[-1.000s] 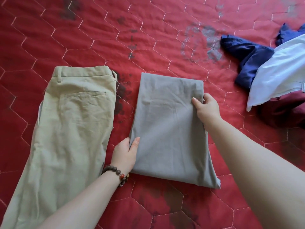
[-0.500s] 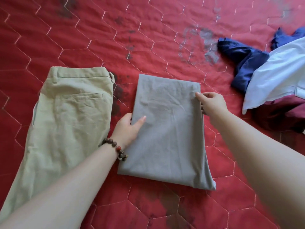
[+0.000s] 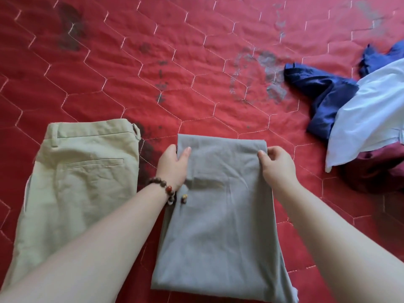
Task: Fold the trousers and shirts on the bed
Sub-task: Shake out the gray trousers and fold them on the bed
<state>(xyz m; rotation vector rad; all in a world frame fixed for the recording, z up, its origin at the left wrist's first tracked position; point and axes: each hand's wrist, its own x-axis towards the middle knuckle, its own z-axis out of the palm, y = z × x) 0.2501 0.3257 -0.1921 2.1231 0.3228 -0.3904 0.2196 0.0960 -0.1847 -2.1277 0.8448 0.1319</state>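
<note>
Both hands, the left hand and right hand, pinch the far corners of the grey trousers on the bed, probably so the next fold stays even.

Both bare forearms reach forward from the bottom edge, roughly parallel. Left hand pinches the grey trousers at the far left corner, thumb on top, fingers tucked under the edge; beaded bracelet on the wrist. Right hand pinches the far right corner, thumb on top, fingers curled round the edge.
</note>
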